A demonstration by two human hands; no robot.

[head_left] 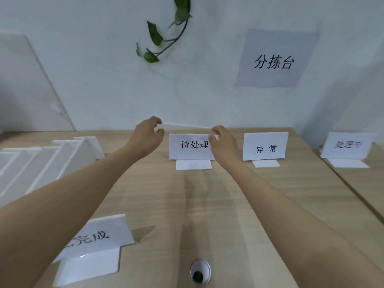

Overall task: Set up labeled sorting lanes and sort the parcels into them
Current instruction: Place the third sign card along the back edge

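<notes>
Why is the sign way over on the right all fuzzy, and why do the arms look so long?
Head view: the 处理中 sign near the right edge looks softer than the central 待处理 sign, probably edge blur. Head view: the wide-angle lens stretches near things, so the forearms look long. Head view: faint shadows lie on the table between them.

A pale, evenly lit wall (104, 84) fills the upper half. A green leafy vine (164, 38) hangs down it, beside a grey paper sign (276, 59) reading 分拣台. A white panel (27, 84) leans at left. Below, a light wood-grain desk (270, 194) with 1 round cable grommet (200, 272) abuts a 2nd desk (372, 183) at right.
</notes>
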